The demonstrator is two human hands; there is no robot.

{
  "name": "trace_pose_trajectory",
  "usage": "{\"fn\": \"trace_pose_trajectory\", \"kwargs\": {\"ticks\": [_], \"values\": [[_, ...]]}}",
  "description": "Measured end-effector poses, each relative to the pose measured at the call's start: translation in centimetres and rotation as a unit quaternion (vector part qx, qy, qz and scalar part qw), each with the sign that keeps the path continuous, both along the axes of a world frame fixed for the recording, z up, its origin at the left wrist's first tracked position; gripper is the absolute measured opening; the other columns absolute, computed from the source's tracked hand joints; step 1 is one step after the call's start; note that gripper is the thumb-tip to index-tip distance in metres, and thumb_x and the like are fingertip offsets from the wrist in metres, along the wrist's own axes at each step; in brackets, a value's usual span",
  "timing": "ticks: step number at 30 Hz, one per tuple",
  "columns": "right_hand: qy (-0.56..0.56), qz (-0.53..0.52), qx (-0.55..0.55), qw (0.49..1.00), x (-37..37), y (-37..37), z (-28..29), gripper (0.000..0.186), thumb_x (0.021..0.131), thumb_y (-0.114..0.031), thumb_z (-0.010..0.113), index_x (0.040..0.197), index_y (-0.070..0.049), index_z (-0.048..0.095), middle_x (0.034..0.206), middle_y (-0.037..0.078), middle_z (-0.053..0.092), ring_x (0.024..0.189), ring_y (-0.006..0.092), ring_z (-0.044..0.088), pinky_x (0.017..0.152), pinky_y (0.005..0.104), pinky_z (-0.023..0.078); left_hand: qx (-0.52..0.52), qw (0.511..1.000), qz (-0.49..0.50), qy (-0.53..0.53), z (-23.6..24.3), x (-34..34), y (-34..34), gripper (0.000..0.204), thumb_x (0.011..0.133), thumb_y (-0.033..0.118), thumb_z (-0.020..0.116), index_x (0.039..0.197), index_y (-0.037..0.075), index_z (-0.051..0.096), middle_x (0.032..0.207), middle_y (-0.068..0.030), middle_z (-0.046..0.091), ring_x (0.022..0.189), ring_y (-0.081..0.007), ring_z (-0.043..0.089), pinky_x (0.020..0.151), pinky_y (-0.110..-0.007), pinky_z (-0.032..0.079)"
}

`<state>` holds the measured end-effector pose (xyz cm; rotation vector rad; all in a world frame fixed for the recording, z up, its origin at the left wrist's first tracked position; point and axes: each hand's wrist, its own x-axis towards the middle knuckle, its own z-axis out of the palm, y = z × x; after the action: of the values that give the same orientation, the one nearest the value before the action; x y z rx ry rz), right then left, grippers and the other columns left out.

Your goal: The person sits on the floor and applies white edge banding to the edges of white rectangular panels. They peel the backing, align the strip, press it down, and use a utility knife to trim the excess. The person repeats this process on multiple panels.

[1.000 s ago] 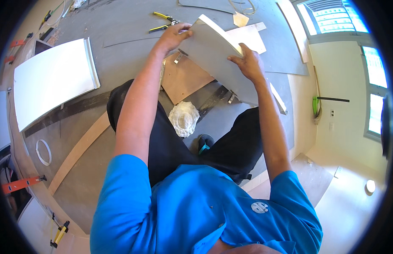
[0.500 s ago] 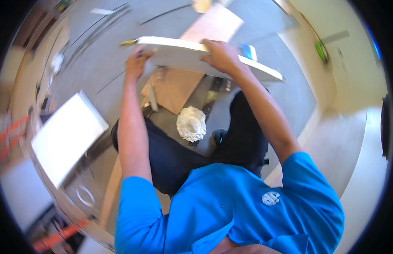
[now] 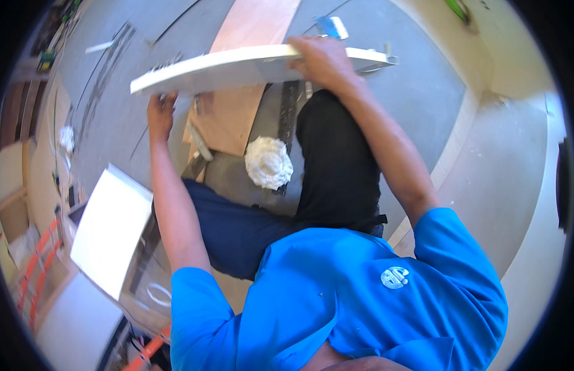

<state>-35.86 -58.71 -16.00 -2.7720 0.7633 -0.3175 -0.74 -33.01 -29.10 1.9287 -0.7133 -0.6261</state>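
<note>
A long white panel (image 3: 237,71) is held up in front of me, its pale top edge running from left to right. My right hand (image 3: 324,62) is closed over the top edge, right of the middle, with the thumb on the near face. At the left end, my left hand (image 3: 161,116) grips the panel from below, its fingertips at the lower edge and partly hidden. Below the panel, between my legs, a crumpled white cloth (image 3: 268,163) lies on the grey floor.
Reddish wooden boards (image 3: 253,25) lie beneath and beyond the panel. A slim grey tool (image 3: 201,143) rests near the cloth. A blue and white object (image 3: 332,27) lies farther off. To the left stand another white panel (image 3: 111,229) and an orange ladder (image 3: 43,266).
The panel has shifted left in view and its left end has dropped, so it sits more level. My left hand has moved lower and left. The whole view has turned somewhat.
</note>
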Motion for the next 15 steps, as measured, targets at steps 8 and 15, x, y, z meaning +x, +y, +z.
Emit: {"fn": "trace_pose_trajectory", "kwargs": {"ticks": [8,15], "values": [[0.020,-0.008,-0.015,1.000,0.2,0.6,0.6,0.039,0.087,-0.034,0.078,0.116,-0.011,0.066,0.108,0.016,0.073,0.101,0.0401,0.068,0.083,0.0505,0.052,-0.009,0.985,0.028,-0.172,1.6,-1.2,-1.0,0.043,0.089,0.039,0.079,0.108,0.000,0.075,0.107,-0.0206,0.076,0.096,-0.0324,0.073,0.084,-0.043,0.054],[0.013,-0.029,0.015,0.999,-1.0,-1.5,-0.1,0.045,0.086,-0.040,0.080,0.118,-0.011,0.067,0.103,0.018,0.074,0.100,0.0395,0.069,0.084,0.0486,0.052,-0.071,0.974,0.030,-0.211,3.9,2.5,0.7,0.017,0.087,0.018,0.072,0.098,0.006,0.078,0.094,-0.0152,0.078,0.088,-0.0289,0.074,0.080,-0.043,0.056]]}}
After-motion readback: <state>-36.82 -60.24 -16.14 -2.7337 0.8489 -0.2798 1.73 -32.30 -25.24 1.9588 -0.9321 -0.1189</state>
